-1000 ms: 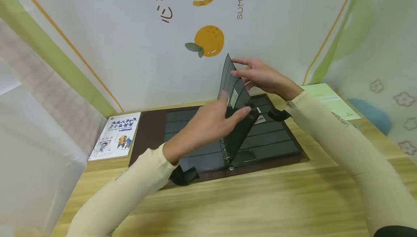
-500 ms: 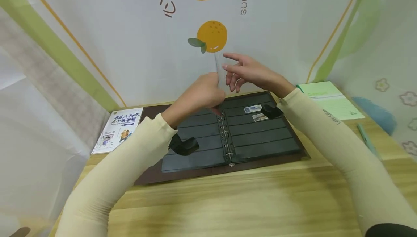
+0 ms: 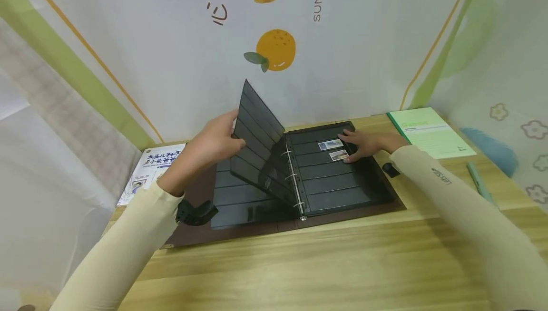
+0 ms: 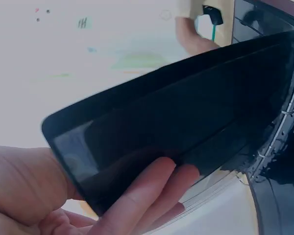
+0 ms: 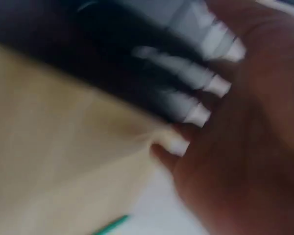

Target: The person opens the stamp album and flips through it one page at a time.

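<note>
A ring-binder stamp album lies open on the table, with metal rings point(image 3: 293, 174) down its middle. My left hand point(image 3: 214, 142) holds a black strip-pocket page point(image 3: 257, 135) by its outer edge, raised and leaning left over the rings. In the left wrist view, fingers lie across the face of that page point(image 4: 186, 117). On the flat right-hand page point(image 3: 338, 185) are two small stamps, a bluish one point(image 3: 330, 145) and a brownish one point(image 3: 339, 155). My right hand point(image 3: 366, 144) is at that page's outer side, fingers spread beside the stamps; its wrist view is blurred.
A white picture-covered booklet point(image 3: 150, 168) lies left of the album. To the right are a green notepad point(image 3: 432, 132) and a green pen point(image 3: 479, 182) on the wooden table point(image 3: 325, 263). A printed cloth point(image 3: 342, 54) hangs directly behind.
The page has swung over the rings from right to left in my left hand. My right hand has left the page and come down beside the stamps on the right-hand page.
</note>
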### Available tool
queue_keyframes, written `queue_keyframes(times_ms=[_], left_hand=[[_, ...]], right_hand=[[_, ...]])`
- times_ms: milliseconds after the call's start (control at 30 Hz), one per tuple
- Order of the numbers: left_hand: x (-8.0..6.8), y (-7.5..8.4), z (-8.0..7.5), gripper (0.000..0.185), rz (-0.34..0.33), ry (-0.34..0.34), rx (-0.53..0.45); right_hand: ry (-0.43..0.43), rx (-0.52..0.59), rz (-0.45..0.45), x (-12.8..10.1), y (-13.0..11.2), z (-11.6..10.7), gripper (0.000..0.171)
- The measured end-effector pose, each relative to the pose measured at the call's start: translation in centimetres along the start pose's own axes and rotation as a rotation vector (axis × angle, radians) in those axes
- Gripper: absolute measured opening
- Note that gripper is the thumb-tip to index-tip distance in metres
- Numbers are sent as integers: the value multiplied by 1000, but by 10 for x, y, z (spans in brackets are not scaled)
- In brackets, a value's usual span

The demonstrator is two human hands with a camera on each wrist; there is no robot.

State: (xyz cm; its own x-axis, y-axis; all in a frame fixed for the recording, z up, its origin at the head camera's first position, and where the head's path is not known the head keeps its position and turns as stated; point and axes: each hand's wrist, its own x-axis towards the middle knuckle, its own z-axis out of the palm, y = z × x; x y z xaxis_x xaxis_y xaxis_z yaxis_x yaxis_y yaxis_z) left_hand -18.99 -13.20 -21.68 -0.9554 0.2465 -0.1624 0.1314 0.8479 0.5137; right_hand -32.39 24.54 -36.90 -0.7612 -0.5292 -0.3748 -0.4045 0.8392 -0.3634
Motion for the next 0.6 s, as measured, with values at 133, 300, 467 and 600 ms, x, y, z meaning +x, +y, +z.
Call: queue_keyframes(times_ms=[133,300,467,600], left_hand=[[-5,-24,1,81,-29,12,-61],[-12,-62,9,82,-55,-8,-208],[-14,-97,26,83,-109,-2,-228],[-7,-120,38,86,-148,-14,-248]], right_hand=[[42,82,-4,1,12,13,100],[52,133,-18,7,15,20,101],[49,150,-7,5,18,23,102],[60,155,-5,1,20,20,102]])
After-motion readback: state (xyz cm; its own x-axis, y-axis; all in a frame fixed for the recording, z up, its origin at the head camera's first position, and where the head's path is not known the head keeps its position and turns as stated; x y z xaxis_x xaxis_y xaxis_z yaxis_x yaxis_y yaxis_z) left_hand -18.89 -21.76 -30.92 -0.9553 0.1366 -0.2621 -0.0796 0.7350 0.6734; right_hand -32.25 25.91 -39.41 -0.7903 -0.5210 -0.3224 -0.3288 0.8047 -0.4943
